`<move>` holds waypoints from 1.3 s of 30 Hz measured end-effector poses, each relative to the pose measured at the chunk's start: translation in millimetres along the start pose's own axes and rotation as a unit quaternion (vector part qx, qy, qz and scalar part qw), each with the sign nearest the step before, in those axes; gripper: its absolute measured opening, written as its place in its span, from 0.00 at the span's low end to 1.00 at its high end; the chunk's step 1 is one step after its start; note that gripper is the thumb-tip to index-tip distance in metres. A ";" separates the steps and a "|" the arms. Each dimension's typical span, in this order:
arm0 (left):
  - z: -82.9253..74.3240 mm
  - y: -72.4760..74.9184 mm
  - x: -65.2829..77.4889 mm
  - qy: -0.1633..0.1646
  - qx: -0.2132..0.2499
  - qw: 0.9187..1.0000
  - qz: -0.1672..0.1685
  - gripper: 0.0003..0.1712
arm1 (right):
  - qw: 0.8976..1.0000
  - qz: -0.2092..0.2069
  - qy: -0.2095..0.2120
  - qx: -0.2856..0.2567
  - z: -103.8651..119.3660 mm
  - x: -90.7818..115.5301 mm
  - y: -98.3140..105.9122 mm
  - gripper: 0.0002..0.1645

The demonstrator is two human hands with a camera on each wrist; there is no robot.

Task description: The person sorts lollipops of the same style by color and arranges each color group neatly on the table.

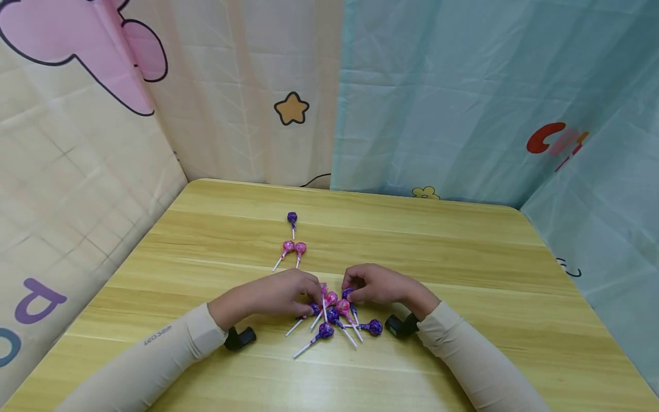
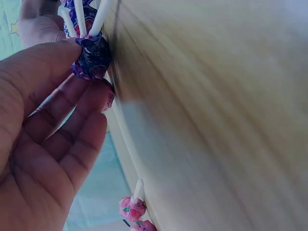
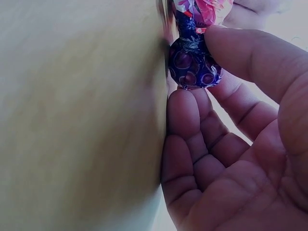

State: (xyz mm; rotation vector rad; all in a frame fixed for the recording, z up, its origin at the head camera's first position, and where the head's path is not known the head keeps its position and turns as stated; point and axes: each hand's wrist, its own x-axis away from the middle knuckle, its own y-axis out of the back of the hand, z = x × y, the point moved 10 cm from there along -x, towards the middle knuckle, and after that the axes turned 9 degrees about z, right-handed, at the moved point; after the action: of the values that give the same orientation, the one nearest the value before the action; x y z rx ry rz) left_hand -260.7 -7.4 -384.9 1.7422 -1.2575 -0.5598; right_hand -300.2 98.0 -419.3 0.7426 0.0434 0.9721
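Note:
My left hand (image 1: 288, 290) pinches a dark purple wrapped lollipop (image 2: 93, 58) by its round head, between thumb and fingers, at the left of a loose pile. Across the pile, my right hand (image 1: 382, 284) holds another purple lollipop (image 3: 192, 67) between its thumb and curled fingers. Between the hands lie pink lollipops (image 1: 342, 307) and purple ones, with white sticks pointing several ways. One purple lollipop (image 1: 326, 330) sits at the near side, and another purple lollipop (image 1: 375, 327) lies to the right. The fingers partly hide the held candies in the head view.
Farther back on the wooden table (image 1: 437, 246), two pink lollipops (image 1: 288, 246) lie side by side, with a single purple lollipop (image 1: 292, 217) behind them. Printed curtains (image 1: 412, 103) stand along the table's back and sides. Black camera mounts (image 1: 401, 326) sit at both wrists.

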 end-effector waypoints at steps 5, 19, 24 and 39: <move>3.4 -0.8 1.5 0.004 0.008 1.000 -0.006 0.06 | 1.000 -0.001 0.001 -0.002 -0.2 -0.8 -0.1 0.03; 10.5 -3.1 5.2 0.021 0.058 0.998 -0.021 0.06 | 1.000 -0.015 -0.012 -0.004 -2.1 0.5 8.3 0.03; 11.9 -2.8 3.4 0.031 0.061 0.997 -0.020 0.06 | 0.999 -0.033 -0.017 0.005 -1.3 -3.6 20.8 0.02; 11.1 -3.4 4.9 0.049 0.070 0.996 -0.023 0.06 | 0.996 -0.079 -0.018 0.029 3.5 -36.0 66.9 0.04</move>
State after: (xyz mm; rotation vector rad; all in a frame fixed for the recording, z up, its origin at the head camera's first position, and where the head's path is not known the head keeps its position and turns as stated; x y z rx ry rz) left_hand -265.6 -15.9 -392.7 1.8969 -1.2149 -0.4163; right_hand -369.0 91.4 -387.5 0.7984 0.0982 0.8097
